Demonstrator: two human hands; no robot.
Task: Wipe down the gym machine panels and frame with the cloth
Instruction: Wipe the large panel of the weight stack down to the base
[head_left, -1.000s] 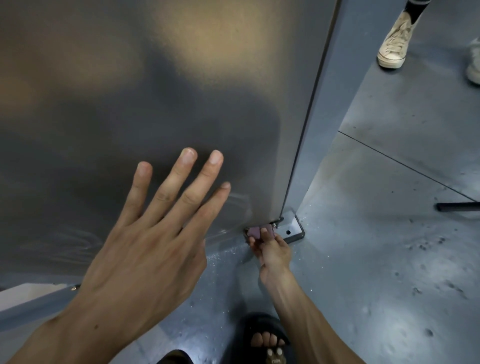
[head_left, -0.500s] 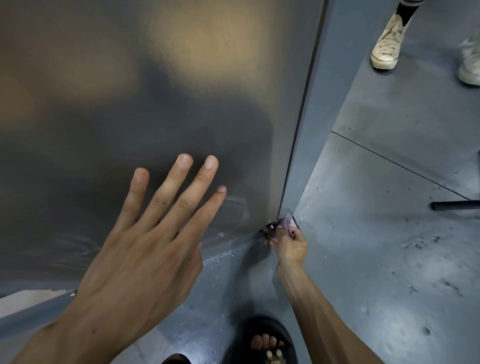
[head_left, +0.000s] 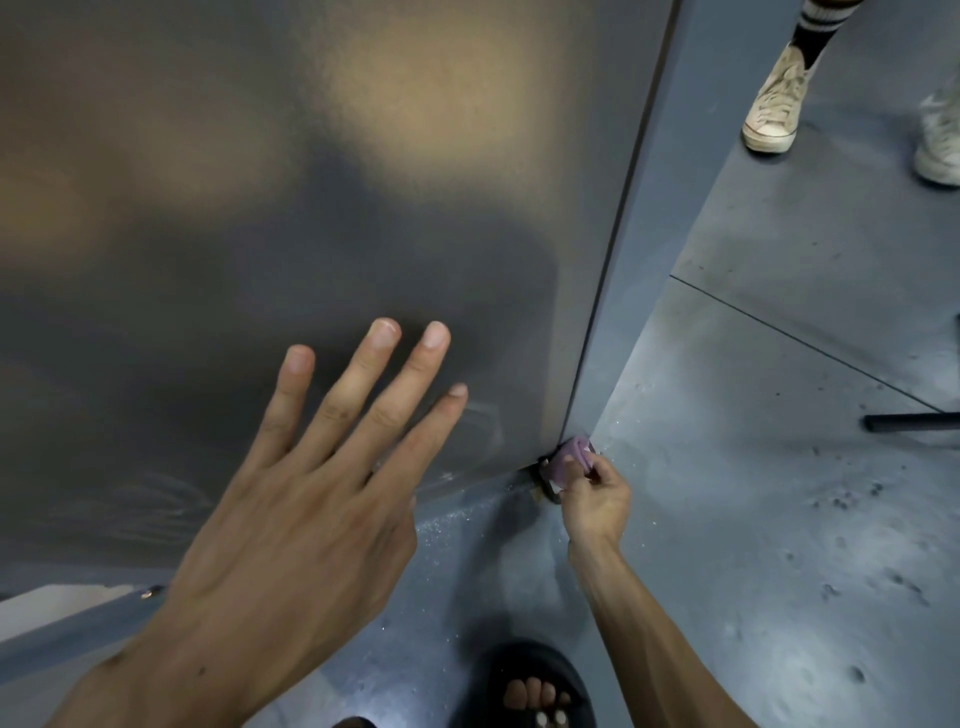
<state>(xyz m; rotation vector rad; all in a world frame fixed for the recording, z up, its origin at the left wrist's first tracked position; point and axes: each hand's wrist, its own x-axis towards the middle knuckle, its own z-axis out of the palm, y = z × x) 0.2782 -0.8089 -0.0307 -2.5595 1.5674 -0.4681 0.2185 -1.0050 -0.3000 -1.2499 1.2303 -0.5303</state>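
Right hand (head_left: 592, 499) pinches the purple cloth (head_left: 569, 462) at the frame's foot by the floor. Left hand (head_left: 311, 499) lies flat, fingers spread, on the grey panel (head_left: 311, 182). Next, I think, rub that corner, then go up.

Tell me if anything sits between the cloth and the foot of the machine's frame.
Nothing visible does. The right hand pinches the purple cloth directly against the base plate at the frame's bottom corner. The left hand lies apart, spread over the panel.
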